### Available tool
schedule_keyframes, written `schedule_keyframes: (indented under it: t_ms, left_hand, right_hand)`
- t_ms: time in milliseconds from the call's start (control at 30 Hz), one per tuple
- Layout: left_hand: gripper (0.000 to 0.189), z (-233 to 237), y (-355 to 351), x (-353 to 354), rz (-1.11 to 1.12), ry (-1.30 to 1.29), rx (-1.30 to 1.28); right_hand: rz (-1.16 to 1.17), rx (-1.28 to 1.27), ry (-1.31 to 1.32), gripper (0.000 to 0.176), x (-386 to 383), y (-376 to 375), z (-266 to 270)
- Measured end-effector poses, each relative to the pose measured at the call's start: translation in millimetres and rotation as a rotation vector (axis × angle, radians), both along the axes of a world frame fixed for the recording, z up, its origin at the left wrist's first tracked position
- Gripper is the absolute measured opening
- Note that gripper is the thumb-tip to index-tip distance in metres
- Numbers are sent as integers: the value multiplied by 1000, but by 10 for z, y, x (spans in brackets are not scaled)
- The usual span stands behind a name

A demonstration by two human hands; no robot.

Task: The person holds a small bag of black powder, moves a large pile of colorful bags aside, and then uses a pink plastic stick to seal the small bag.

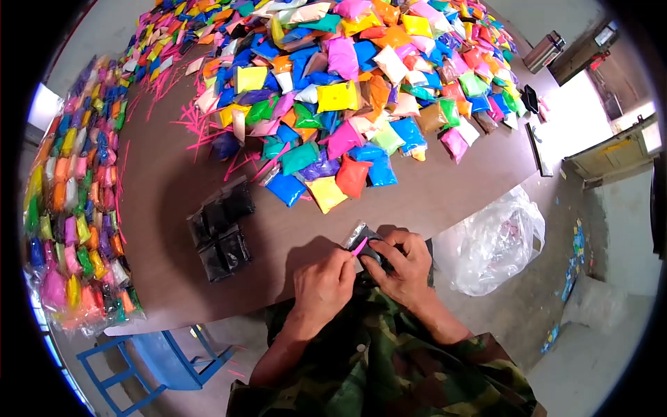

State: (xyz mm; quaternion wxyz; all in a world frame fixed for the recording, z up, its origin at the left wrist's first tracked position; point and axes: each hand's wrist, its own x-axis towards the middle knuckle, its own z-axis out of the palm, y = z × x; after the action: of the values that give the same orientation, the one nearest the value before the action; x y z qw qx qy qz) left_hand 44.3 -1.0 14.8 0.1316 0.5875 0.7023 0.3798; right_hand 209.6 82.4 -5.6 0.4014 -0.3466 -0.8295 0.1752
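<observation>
– Black packet (365, 236): where do we have it, and how is it held?
– We have it at the near edge of the tabletop (167, 187), directly in front of us. Our right hand (403, 267) is closed over it, fingers curled across it and pressing it down. Only its left end, with a shiny strip, shows.
– And the left hand?
– Our left hand (323, 285) is closed in a pinch, thumb against forefinger, on a thin pink stick (359, 247). The tip of the stick meets the packet at its exposed end. We cannot tell whether the tip is inside the packet or on top of it.
– What do we count as done?
– Little, by our judgement. 1 small group of black packets (221, 233) lies to the left, well apart from both hands, its packets touching one another. We read these as handled, though nothing confirms it.
– What is left?
– The bulk. A large pile of coloured packets (347, 90) covers the far half of the tabletop, with loose pink sticks (201, 132) at its left margin. Rows of coloured packets (73, 194) run along the left edge. We judge the work to be at an early stage.
</observation>
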Motion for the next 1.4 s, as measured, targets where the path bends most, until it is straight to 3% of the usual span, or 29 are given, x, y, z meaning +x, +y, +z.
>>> schedule_keyframes:
  t_ms: [100,233,267,400,600,667,867,1233,1400]
  left_hand:
    - [7,-26,-33,-168,112,50,-105]
    - [6,74,-222,-276,183,-109,61]
    - [6,154,-272,-372,185,30,134]
    - [7,198,-635,-823,524,-68,183]
    - [16,158,-1082,-1686,917,-174,223]
    - [19,32,-1218,-1927,995,-169,267]
    - [18,-478,-1554,-2413,1015,-203,201]
    - [16,-341,-1426,-2305,998,-210,151]
    - [15,-305,-1421,-2280,995,-242,142]
  right_hand:
    - [16,3,-26,38,7,6,6]
    - [52,-39,-114,40,35,16,138]
    - [60,-57,-137,40,44,11,173]
    - [24,-42,-195,33,34,47,347]
    - [129,-544,38,22,-342,-55,477]
    - [222,-570,140,17,-645,-80,485]
    - [289,-498,27,13,-1432,-120,195]
    - [232,-345,-161,24,-1666,-182,242]
    - [270,-246,-98,22,-1660,-230,299]
